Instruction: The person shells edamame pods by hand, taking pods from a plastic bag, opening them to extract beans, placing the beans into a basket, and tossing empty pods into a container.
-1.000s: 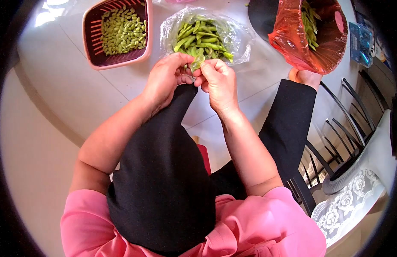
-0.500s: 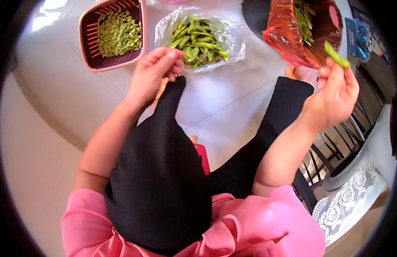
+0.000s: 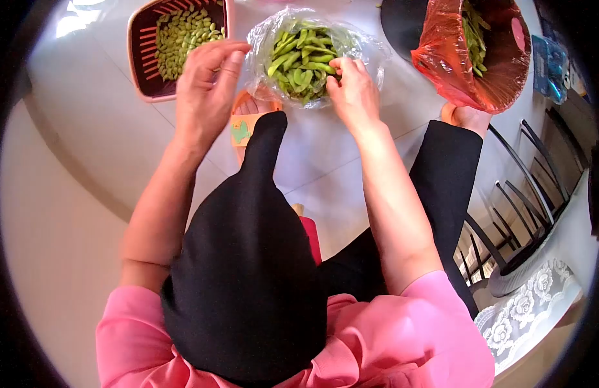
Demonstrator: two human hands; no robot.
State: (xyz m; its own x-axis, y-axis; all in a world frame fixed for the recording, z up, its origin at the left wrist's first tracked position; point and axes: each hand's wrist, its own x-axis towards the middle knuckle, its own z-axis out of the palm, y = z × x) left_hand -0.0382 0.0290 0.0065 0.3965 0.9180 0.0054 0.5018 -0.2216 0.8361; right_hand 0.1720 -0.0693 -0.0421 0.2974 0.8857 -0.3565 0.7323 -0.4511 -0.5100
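Observation:
Green pods (image 3: 304, 57) lie heaped in a clear plastic bag (image 3: 370, 48) at the top centre. My right hand (image 3: 355, 94) is at the heap's right side, its thumb and fingertips touching the pods with a gap between them. Beside the basket's lower right edge is my left hand (image 3: 207, 90), slightly blurred, fingers apart and nothing visible in it. Shelled green beans (image 3: 186, 39) fill part of the pink and dark basket (image 3: 139, 71). At the upper right, a red plastic bag (image 3: 435, 45) stands open with more pods or shells (image 3: 474, 39) inside.
Below the bags are my feet in sandals (image 3: 246, 126) on the tiled floor (image 3: 319, 142). A dark round object (image 3: 399, 29) is partly behind the red bag. Black chair legs (image 3: 506, 220) and a lace-covered surface (image 3: 525, 301) stand at the right, near a blue package (image 3: 550, 68).
My right hand has moved left from beside the red bag to the pod heap, and the pod it held is no longer in it. My left hand has shifted left and its fingers have spread.

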